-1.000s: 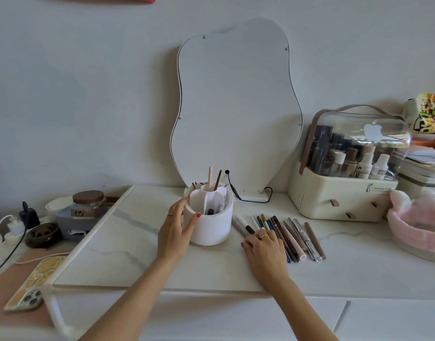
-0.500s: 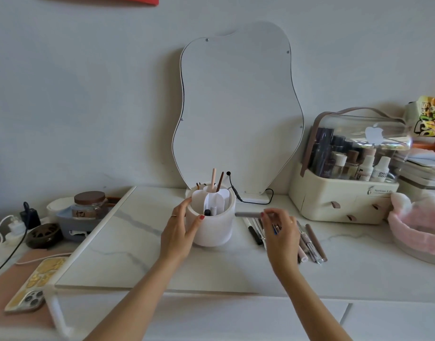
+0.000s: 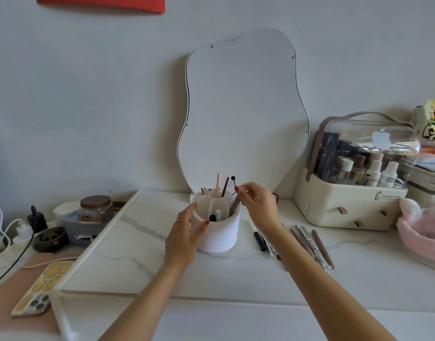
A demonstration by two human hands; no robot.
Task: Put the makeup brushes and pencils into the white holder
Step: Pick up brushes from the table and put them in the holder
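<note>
White marble-patterned tabletop (image 3: 137, 254) carries the white cylindrical divided holder (image 3: 217, 236) near its rear edge, before a wavy mirror (image 3: 243, 114). Loose pencils and brushes (image 3: 310, 244) lie rightward. Left hand (image 3: 184, 239) grips the holder's wall. Right hand (image 3: 257, 201) pinches a grey-brown pencil (image 3: 235, 206) standing in a compartment.

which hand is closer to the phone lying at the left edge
Left. The left hand grips the white holder's side, right of the phone and farther back. The right hand is beyond the holder, pinching a pencil into it.
</note>
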